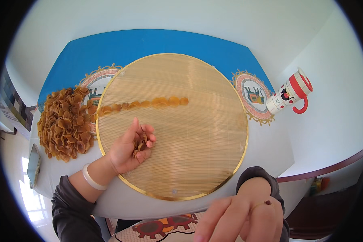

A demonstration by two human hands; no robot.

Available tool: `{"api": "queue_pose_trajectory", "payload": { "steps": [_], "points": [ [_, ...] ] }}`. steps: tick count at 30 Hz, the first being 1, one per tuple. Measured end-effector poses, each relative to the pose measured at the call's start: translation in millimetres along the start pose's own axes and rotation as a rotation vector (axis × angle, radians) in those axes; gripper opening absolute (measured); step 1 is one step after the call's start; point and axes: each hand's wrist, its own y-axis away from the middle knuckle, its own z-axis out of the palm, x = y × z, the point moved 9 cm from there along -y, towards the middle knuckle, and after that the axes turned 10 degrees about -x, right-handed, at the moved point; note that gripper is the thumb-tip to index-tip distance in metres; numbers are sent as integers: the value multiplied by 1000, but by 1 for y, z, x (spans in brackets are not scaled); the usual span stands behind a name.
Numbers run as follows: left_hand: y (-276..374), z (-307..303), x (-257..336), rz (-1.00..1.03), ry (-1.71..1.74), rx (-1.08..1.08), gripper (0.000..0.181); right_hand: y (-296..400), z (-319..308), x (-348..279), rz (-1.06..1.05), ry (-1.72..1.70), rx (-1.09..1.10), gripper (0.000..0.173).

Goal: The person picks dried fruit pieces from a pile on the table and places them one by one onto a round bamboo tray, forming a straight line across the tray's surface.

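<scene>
My left hand [131, 148] rests over the left part of a round tray [181, 157] with a slatted, bamboo-like surface and a gold rim. Its curled fingers hold several thin, brown dried slices [140, 144]. Across the tray's upper left runs a row of translucent amber slices [159, 102], reaching from the left rim to past the middle. Nearest the camera is my right hand [245, 214], below the tray's lower right rim, its fingers bent downwards; the fingertips are partly out of frame, so whether they hold anything cannot be told.
A large heap of brown dried slices [63, 127] lies left of the tray, touching the row's end. A phone-like flat device [34, 165] is at the table's left edge. A lidded white and red mug [290, 90] is at the right. A blue and white cloth [157, 42] covers the table.
</scene>
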Motion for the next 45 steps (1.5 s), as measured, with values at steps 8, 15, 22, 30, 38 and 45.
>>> {"api": "queue_pose_trajectory", "payload": {
  "steps": [8, 15, 22, 30, 38, 45],
  "points": [
    [-1, 0, 0, 0, 2, -17, 45, 2, -8, 3, 312, -330, -98, 8],
    [-2, -3, -1, 11, 2, -20, 43, 36, 15, 36, 384, -783, -82, 34],
    [-1, -3, -2, -1, 31, -11, 47, 15, 22, 26, 320, -956, -152, 35],
    [-1, -2, 0, 11, 50, -7, 46, 30, 16, 32, 183, -746, -180, 25],
    [-1, -5, -1, 13, 17, -54, 51, 13, -34, 39, 518, 91, -312, 6],
    [-2, 7, -4, -56, -154, -106, 65, 62, -81, 119, 712, 1044, -576, 19]
  ]
}}
